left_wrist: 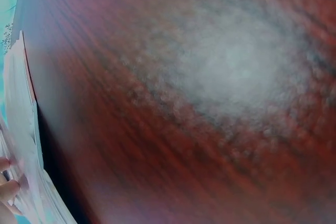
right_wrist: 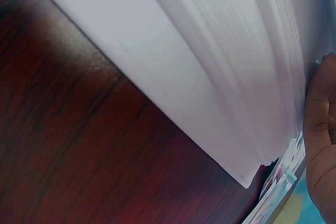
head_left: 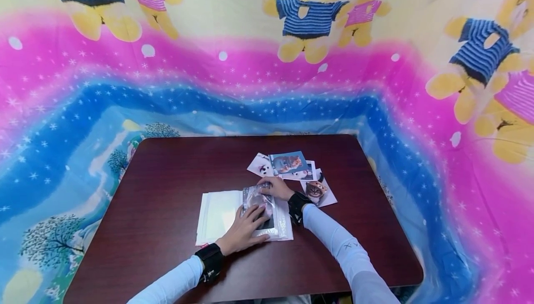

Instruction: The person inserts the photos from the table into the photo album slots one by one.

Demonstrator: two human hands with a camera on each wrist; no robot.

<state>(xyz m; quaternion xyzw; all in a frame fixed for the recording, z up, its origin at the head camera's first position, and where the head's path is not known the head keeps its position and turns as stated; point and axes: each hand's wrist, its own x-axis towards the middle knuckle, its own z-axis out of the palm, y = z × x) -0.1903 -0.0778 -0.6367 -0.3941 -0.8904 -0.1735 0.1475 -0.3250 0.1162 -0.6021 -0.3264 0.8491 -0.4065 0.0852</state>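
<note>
A white photo album (head_left: 217, 216) lies spread out on the dark red table. On its right-hand page a clear plastic sleeve (head_left: 252, 195) covers a photo with a dark lower edge. My left hand (head_left: 244, 232) rests over the lower part of that sleeve, fingers extended across it. From the upper right, my right hand (head_left: 277, 189) pinches at the sleeve's top between thumb and forefinger. The right wrist view shows the stacked page edges (right_wrist: 226, 66) beside my right hand (right_wrist: 320, 135). Only fingertips (left_wrist: 8, 190) appear at the left border of the left wrist view.
Beyond my right hand lie several loose animal photos (head_left: 289, 162), overlapping. One with a cat in a hat (head_left: 315, 190) sits by my right wrist. The brown table (head_left: 167, 179) has rounded corners. A bear-printed cloth (head_left: 233, 72) hangs around it.
</note>
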